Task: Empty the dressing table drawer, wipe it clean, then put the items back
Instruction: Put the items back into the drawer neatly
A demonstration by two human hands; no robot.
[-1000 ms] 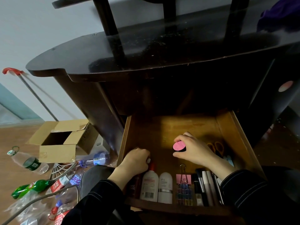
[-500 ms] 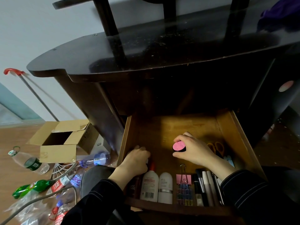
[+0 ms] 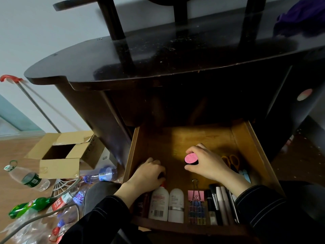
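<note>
Probably mid-restocking. Along drawer's (image 3: 253, 148) 6 o'clock edge: lotion bottles (image 3: 159, 203), binder clips (image 3: 196, 195), makeup brushes (image 3: 219, 203); bare wood toward 12. Gripping pink-lidded jar (image 3: 191, 158) in right hand (image 3: 209, 164); left hand (image 3: 147, 173) curled at 8 o'clock, contents untellable.

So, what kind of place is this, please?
Probably a bedroom in a home: a dark dressing table, its open drawer holding cosmetics such as a white lotion bottle, with a cardboard box and plastic bottles on the floor.

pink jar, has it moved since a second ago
No. The pink jar stays in the right hand, just beyond the binder clip, left of the scissors.
</note>
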